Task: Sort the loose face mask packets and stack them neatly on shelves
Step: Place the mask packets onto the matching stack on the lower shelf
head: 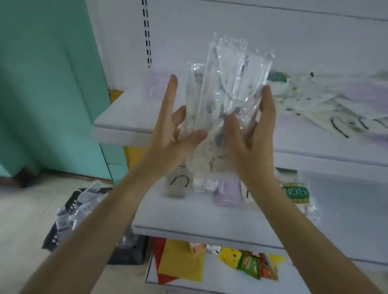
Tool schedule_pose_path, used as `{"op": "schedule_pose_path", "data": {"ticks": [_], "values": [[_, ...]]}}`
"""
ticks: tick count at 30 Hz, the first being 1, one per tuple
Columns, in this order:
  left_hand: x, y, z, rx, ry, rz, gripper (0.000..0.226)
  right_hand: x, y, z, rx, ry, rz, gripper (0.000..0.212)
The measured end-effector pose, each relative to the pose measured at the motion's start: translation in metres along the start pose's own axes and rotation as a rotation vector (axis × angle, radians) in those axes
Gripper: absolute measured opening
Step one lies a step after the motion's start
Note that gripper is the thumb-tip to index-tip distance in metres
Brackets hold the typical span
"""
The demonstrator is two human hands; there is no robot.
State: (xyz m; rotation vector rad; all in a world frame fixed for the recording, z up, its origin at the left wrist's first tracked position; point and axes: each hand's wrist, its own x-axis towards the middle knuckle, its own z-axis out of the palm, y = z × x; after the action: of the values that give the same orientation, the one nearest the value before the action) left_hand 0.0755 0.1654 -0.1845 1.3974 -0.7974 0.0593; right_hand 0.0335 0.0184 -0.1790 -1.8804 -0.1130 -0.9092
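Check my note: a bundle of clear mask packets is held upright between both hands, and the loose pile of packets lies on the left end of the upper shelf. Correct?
Not quite: the head view shows the loose pile on the right part of the upper shelf, not the left end. The bundle is indeed upright between left hand and right hand.

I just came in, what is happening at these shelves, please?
A person holds a bundle of clear mask packets upright between the left hand and right hand. More packets lie in a loose pile on the upper shelf, and some stand in a row on the middle shelf.
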Motion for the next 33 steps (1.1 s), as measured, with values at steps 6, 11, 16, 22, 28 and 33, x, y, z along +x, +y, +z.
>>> {"op": "schedule_pose_path", "data": {"ticks": [6, 11, 16, 22, 28, 33], "values": [[-0.079, -0.04, -0.012, -0.002, -0.15, -0.339, 0.043, -0.09, 0.033, 0.018, -0.094, -0.148, -0.104, 0.066], [-0.119, -0.107, -0.005, -0.1, -0.097, -0.719, 0.046, -0.136, 0.088, 0.033, -0.041, -0.408, 0.375, 0.074], [-0.114, -0.166, 0.001, -0.168, 0.299, -1.044, 0.05, -0.15, 0.142, 0.037, 0.263, -0.417, 1.218, 0.044], [-0.096, -0.186, 0.04, -0.07, 0.011, -1.224, 0.051, -0.153, 0.179, 0.022, 0.24, -0.336, 1.326, 0.029], [-0.062, -0.203, 0.062, 0.038, 0.025, -1.239, 0.049, -0.119, 0.22, 0.015, 0.271, -0.238, 1.352, 0.03], [-0.042, -0.227, 0.066, 0.051, 0.188, -1.225, 0.055, -0.07, 0.258, 0.024, 0.277, -0.184, 1.373, 0.044]]}}
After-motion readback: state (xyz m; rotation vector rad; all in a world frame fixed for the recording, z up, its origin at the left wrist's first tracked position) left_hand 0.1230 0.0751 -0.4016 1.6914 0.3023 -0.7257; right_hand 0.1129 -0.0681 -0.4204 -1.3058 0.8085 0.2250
